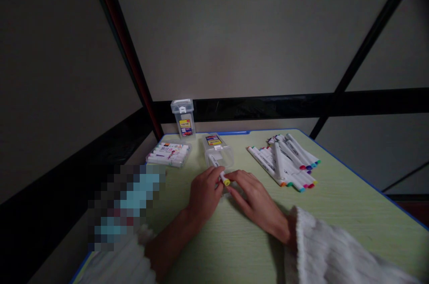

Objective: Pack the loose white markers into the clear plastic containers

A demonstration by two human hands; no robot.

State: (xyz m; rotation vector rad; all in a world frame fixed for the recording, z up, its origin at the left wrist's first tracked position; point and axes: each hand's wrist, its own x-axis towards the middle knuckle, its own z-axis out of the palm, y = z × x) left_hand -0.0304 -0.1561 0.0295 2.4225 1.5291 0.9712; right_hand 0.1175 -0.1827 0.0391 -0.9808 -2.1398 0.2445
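Observation:
A white marker (216, 164) with a yellow end slants between my hands, its far end at the mouth of a clear plastic case (226, 153) lying on its side. My left hand (205, 189) is closed around the marker's near part. At the yellow end, my right hand (256, 201) has its fingertips closed on the marker from the right. Something clear shows faintly under my fingers, partly hidden. To the right lies a loose pile of white markers (279, 163) with ends of several colours.
Behind on the left, a clear lidded case (185, 118) stands upright. A flat pack of markers (170, 154) lies in front of it. The pale green table (335, 226) has a blue edge and stands against a grey wall. A pixelated patch covers the left side.

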